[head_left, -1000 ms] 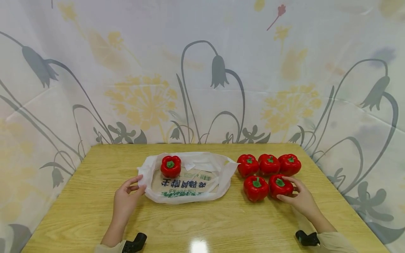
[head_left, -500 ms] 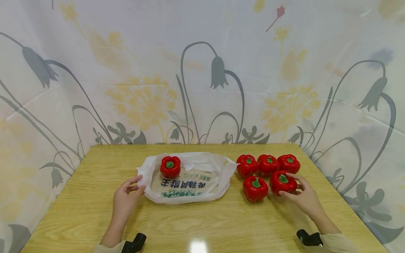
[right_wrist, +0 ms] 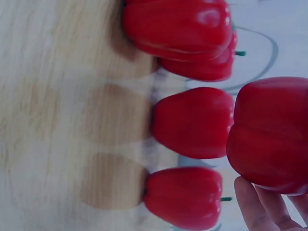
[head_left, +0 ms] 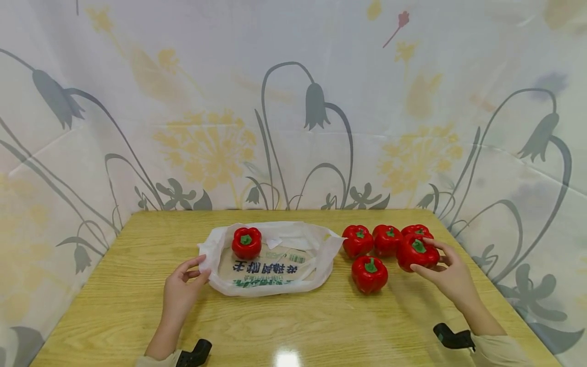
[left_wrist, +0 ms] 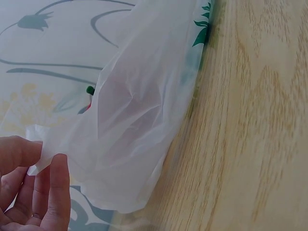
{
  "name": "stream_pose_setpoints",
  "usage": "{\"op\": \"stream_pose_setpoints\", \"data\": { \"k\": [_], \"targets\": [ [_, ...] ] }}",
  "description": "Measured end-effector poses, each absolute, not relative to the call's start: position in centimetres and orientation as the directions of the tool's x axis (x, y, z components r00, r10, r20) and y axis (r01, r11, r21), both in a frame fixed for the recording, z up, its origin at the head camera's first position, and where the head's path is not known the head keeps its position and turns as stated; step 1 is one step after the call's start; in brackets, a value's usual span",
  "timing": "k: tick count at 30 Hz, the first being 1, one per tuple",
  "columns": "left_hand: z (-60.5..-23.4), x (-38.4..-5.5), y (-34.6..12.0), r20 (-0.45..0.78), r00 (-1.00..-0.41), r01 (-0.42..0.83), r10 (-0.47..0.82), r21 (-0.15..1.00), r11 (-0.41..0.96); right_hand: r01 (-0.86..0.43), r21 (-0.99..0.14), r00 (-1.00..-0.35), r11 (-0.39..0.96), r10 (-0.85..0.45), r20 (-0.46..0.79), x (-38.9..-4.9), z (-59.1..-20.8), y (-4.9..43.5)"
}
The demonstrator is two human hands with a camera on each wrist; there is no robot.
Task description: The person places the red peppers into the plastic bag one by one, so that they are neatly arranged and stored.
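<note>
My left hand (head_left: pixel 183 285) pinches the left edge of a white plastic bag (head_left: pixel 324 265), which lies opened out on the table. Inside the bag, toward its back left, one red bell pepper (head_left: pixel 246 243) stands with its green stem up. My right hand (head_left: pixel 451 272) grips another red bell pepper (right_wrist: pixel 272 137) by its sides, raised off the table in the right wrist view. Left of that hand a separate pepper (head_left: pixel 369 275) stands on the table. In the left wrist view thumb and fingers hold the bag's thin edge, and its wall hides most of the pepper inside.
Three more red bell peppers stand in a row at the back right, among them a left one (head_left: pixel 357 241) by the bag's corner and a middle one (head_left: pixel 387 239). The wooden table (head_left: pixel 293 326) ends at a flower-patterned cloth (head_left: pixel 293 153) behind.
My right hand has lifted its bell pepper off the table and moved it up and slightly right, partly covering the back right pepper. The left hand stays on the bag's edge.
</note>
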State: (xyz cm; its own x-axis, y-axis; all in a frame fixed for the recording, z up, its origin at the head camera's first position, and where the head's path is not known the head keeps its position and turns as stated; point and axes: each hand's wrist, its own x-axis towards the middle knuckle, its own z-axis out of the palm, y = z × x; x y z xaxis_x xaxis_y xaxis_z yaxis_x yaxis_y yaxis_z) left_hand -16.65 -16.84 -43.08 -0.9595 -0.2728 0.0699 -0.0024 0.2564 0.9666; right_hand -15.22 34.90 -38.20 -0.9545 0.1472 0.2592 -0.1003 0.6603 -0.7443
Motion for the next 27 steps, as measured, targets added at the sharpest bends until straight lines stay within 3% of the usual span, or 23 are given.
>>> {"op": "stream_pose_setpoints", "data": {
  "k": [27],
  "targets": [
    [-43.0, -16.6, -16.7, 0.078, -0.956, 0.002, -0.283, 0.966, 0.26, -0.141, -0.783, -0.956, 0.605, 0.123, 0.267, -14.4, -35.2, 31.4]
  ]
}}
